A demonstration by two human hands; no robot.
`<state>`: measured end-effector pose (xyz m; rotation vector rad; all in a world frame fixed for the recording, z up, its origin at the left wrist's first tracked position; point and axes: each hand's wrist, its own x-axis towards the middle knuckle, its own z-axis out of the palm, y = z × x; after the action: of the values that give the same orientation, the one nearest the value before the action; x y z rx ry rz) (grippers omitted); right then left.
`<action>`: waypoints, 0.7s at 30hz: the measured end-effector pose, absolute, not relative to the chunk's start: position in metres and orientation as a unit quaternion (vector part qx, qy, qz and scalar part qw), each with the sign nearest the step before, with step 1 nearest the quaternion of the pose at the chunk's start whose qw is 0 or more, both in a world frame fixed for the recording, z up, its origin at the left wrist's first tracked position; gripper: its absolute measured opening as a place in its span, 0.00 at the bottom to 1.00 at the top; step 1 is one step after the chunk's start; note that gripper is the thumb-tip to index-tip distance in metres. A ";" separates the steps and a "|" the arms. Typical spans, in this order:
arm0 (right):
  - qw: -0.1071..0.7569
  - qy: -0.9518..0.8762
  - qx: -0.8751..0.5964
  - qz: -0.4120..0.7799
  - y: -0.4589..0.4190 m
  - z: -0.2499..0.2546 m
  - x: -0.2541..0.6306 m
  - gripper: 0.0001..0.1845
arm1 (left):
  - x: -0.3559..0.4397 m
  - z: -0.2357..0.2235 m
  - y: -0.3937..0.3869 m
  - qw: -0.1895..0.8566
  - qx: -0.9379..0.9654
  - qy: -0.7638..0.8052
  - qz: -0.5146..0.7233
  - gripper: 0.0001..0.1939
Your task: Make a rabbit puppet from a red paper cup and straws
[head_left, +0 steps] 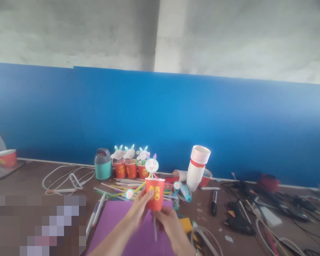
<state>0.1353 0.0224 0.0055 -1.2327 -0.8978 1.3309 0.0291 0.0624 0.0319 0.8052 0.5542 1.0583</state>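
Observation:
A red paper cup [158, 201] with gold characters is in my left hand [139, 209], whose fingers wrap its left side. A white paper face with a smile and purple ears [152, 165] stands above the cup's rim. Yellow and other coloured strips stretch out to both sides, with small round paper ends [129, 193]. Right under the cup, my right hand [166, 217] is closed around a thin pale stick [155, 230] that points down. Where the stick meets the cup is hidden by my fingers. Both hands are over a purple sheet [117, 222].
Behind stand several finished-looking red cups with paper faces [131, 170] and a teal container [103, 167]. Coloured sticks [120, 188] lie scattered. At right are a tall stack of cups [197, 167], a black marker [214, 203], a glue gun [238, 218] and cables. A blue partition [160, 113] borders the table.

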 end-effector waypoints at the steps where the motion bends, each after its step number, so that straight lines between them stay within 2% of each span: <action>1: 0.530 -0.374 -0.513 0.562 0.022 0.005 0.135 0.28 | 0.029 0.031 0.063 0.751 0.369 0.256 0.483 0.20; 8: 0.517 -0.373 -0.505 0.583 0.017 0.003 0.133 0.26 | 0.029 0.029 0.063 0.747 0.377 0.278 0.472 0.23; 15: 0.549 -0.326 -0.470 0.609 0.016 0.000 0.131 0.21 | 0.030 0.023 0.063 0.748 0.386 0.283 0.460 0.23; 21: 0.546 -0.320 -0.464 0.619 0.015 0.003 0.132 0.20 | 0.030 0.015 0.065 0.746 0.396 0.280 0.456 0.27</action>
<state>0.1317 0.0154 0.0030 -1.0997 -0.7597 1.4686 0.0296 0.0650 0.0147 0.8676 0.6119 0.9968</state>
